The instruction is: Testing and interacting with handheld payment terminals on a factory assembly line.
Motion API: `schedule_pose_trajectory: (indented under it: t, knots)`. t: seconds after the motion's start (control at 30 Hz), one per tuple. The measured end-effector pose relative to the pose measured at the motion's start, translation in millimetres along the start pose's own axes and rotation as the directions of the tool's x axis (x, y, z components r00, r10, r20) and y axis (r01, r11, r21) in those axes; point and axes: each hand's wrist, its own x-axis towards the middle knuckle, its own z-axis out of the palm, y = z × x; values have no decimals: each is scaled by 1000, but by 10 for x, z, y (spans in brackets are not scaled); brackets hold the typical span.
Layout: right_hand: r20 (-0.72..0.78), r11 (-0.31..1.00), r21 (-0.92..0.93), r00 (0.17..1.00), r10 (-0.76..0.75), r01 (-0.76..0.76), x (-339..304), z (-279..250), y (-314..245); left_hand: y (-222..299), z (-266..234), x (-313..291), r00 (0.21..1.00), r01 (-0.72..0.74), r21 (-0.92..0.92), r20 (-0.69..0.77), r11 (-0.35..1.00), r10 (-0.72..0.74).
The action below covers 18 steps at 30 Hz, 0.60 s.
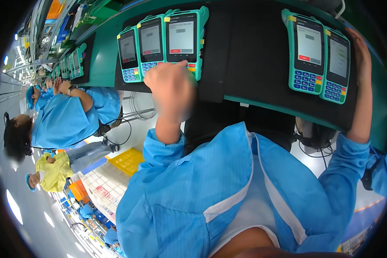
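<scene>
Three teal handheld payment terminals lie side by side on a black mat [245,56]: a left one [129,53], a middle one [151,42] and a right one [182,38]. My left hand [170,88] is curled, one finger pressing the keypad at the lower edge of the right one. Two more teal terminals [306,51] [337,64] lie at the mat's right end. My right hand [361,51] rests flat along the outer edge of the far right terminal, fingers extended. All screens are lit.
The green workbench [103,60] runs leftward with more teal terminals [75,62] on another mat. A co-worker in a blue coat [66,118] works at it. A person in yellow [53,172] stands behind. A yellow crate [125,160] sits on the floor.
</scene>
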Motion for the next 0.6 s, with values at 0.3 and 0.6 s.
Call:
schedule_pose_trajectory:
  t: [0.3,0.6]
  knots:
    - [-40,996,-74,998,39,-42,-16,-110,126,-544,-30,131,982,187,156,-65,970,-178]
    - [-93,982,-144,990,106,-119,-10,-3,71,-315,-10,98,979,62,-20,-192,998,-65]
